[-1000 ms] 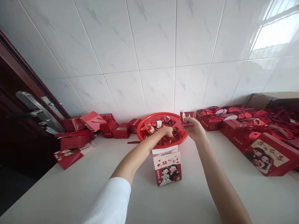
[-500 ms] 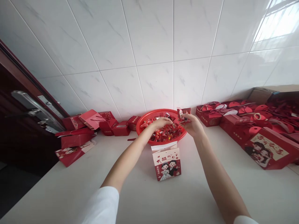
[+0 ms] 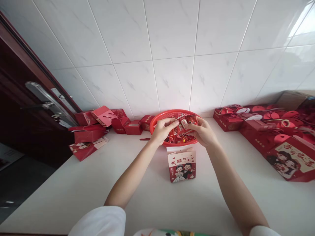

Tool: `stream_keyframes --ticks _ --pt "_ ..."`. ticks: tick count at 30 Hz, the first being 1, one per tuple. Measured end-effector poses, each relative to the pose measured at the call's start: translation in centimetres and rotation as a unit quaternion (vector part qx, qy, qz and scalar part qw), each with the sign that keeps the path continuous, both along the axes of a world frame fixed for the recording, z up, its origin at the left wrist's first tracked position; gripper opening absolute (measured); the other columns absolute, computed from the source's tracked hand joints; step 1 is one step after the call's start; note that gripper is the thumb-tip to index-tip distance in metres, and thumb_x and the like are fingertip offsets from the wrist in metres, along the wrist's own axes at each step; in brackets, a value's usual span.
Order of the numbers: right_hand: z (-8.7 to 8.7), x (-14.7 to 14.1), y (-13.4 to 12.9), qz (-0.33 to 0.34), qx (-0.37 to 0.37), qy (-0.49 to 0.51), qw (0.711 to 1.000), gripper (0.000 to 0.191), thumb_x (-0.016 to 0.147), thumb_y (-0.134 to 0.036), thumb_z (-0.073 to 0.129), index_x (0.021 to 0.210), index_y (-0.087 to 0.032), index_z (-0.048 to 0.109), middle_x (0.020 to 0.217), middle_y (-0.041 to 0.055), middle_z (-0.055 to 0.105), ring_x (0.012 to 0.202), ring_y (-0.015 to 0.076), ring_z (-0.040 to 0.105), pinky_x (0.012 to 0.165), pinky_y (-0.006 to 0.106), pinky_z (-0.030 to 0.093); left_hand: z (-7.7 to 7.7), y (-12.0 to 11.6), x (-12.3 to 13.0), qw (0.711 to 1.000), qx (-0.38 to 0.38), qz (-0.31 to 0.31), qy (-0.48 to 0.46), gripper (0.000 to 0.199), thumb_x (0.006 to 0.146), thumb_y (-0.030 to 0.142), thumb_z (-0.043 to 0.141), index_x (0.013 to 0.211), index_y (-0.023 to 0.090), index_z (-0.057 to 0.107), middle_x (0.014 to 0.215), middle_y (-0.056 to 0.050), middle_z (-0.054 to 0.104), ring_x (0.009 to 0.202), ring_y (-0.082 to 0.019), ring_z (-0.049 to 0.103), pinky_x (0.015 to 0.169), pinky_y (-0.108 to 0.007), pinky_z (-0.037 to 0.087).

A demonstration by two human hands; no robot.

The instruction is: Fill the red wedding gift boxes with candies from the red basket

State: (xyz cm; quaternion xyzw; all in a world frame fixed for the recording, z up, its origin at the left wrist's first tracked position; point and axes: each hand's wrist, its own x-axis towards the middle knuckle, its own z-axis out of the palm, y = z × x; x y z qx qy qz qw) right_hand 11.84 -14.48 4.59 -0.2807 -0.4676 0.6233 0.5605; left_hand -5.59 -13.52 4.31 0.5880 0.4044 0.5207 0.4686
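Over a red plastic basket (image 3: 154,123), my two hands meet close together. My right hand (image 3: 204,131) is closed around several red wrapped candies (image 3: 191,119), one of them with a white label. My left hand (image 3: 162,131) is pinched, its thumb and forefinger at the edge of these candies; what lies between its fingertips is mostly hidden, but seems to be a wrapped candy. More candies (image 3: 178,139) fill the basket below. In front of it stands an upright red and cream gift box (image 3: 182,167) with a cartoon couple, its top flaps raised.
Red boxes (image 3: 86,136) are piled at the left near a dark door with a metal handle (image 3: 46,101). Rows of red gift boxes with cords (image 3: 261,131) stand at the right, by a cardboard box (image 3: 292,98). A white tiled wall (image 3: 172,78) rises behind the table.
My left hand has come up out of the candies in the basket to meet my right hand. The view has shifted slightly, so the boxes appear further right.
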Motion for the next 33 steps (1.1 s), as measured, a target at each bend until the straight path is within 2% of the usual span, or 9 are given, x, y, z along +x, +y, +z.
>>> stream_keyframes --ticks 4,6,10,13,17,23,27,30,33 --pt "0.0 -0.4 -0.7 -0.014 0.04 -0.025 0.999 0.037 0.058 -0.031 0.092 0.089 -0.019 0.075 0.085 0.0036 0.076 0.076 0.0217 0.071 0.073 0.035 0.06 0.4 -1.5 -0.4 0.998 -0.046 -0.017 -0.043 0.032 0.07 0.041 0.084 0.087 0.015 0.076 0.079 -0.002 0.071 0.067 -0.012 0.062 0.063 -0.024 0.049" --pt "0.1 -0.5 -1.1 -0.022 0.065 -0.041 0.997 0.035 0.062 -0.031 0.091 0.091 -0.02 0.076 0.086 0.004 0.077 0.077 0.0216 0.071 0.075 0.035 0.059 0.4 -1.8 -0.6 0.993 -0.085 -0.028 -0.071 0.027 0.074 0.039 0.081 0.085 0.014 0.076 0.078 -0.003 0.072 0.066 -0.012 0.062 0.06 -0.023 0.047" --pt "0.5 -0.3 -1.7 -0.064 0.082 -0.07 0.992 0.035 0.06 -0.029 0.091 0.09 -0.02 0.077 0.088 0.0042 0.077 0.081 0.0222 0.07 0.076 0.035 0.058 0.5 -2.4 -1.2 0.977 -0.157 -0.059 -0.13 0.018 0.078 0.022 0.067 0.087 0.012 0.078 0.084 -0.006 0.075 0.064 -0.011 0.062 0.059 -0.024 0.048" --pt "0.8 0.4 -1.9 -0.083 0.101 -0.085 0.988 0.035 0.06 -0.027 0.091 0.092 -0.021 0.078 0.09 0.0032 0.077 0.084 0.0221 0.07 0.079 0.035 0.057 0.7 -3.0 -1.7 0.976 -0.139 -0.082 -0.143 0.03 0.07 0.008 0.065 0.097 0.012 0.078 0.096 -0.008 0.076 0.076 -0.014 0.068 0.07 -0.025 0.052" --pt "0.8 1.4 -1.9 -0.091 0.123 -0.091 0.984 0.033 0.064 -0.028 0.09 0.094 -0.022 0.078 0.09 0.0023 0.077 0.083 0.0213 0.069 0.078 0.035 0.057 0.8 -3.9 -2.2 0.981 -0.106 -0.082 -0.141 0.039 0.07 0.006 0.073 0.107 0.016 0.074 0.11 -0.006 0.074 0.092 -0.017 0.071 0.081 -0.028 0.054" --pt "0.7 2.0 -1.7 -0.107 0.156 -0.115 0.975 0.034 0.066 -0.028 0.089 0.097 -0.023 0.076 0.093 0.0017 0.076 0.087 0.0221 0.07 0.08 0.037 0.058 0.4 -4.4 -2.5 0.979 -0.088 -0.085 -0.164 0.04 0.067 0.01 0.082 0.105 0.017 0.072 0.094 -0.003 0.073 0.087 -0.017 0.073 0.073 -0.024 0.054" --pt "0.8 2.1 -1.7 -0.102 0.174 -0.14 0.969 0.033 0.07 -0.03 0.087 0.099 -0.023 0.074 0.096 0.0025 0.075 0.089 0.0225 0.071 0.082 0.038 0.059 0.5 -5.0 -2.3 0.977 -0.076 -0.1 -0.171 0.037 0.067 0.011 0.085 0.101 0.017 0.072 0.093 -0.002 0.071 0.092 -0.019 0.074 0.076 -0.024 0.055" --pt "0.8 2.2 -1.8 -0.098 0.183 -0.149 0.967 0.032 0.072 -0.031 0.086 0.101 -0.023 0.073 0.098 0.0029 0.075 0.092 0.0233 0.071 0.084 0.039 0.059 0.7 -5.8 -2.1 0.979 -0.057 -0.124 -0.153 0.035 0.069 0.016 0.086 0.1 0.017 0.072 0.085 -0.001 0.069 0.092 -0.021 0.074 0.08 -0.028 0.057" --pt "0.7 2.3 -1.8 -0.1 0.191 -0.16 0.963 0.032 0.074 -0.033 0.085 0.101 -0.023 0.072 0.099 0.0031 0.075 0.092 0.0239 0.071 0.084 0.04 0.059 0.4 -6.4 -1.7 0.985 -0.028 -0.132 -0.105 0.033 0.07 0.02 0.087 0.1 0.019 0.072 0.086 -0.002 0.069 0.093 -0.022 0.074 0.076 -0.029 0.058"
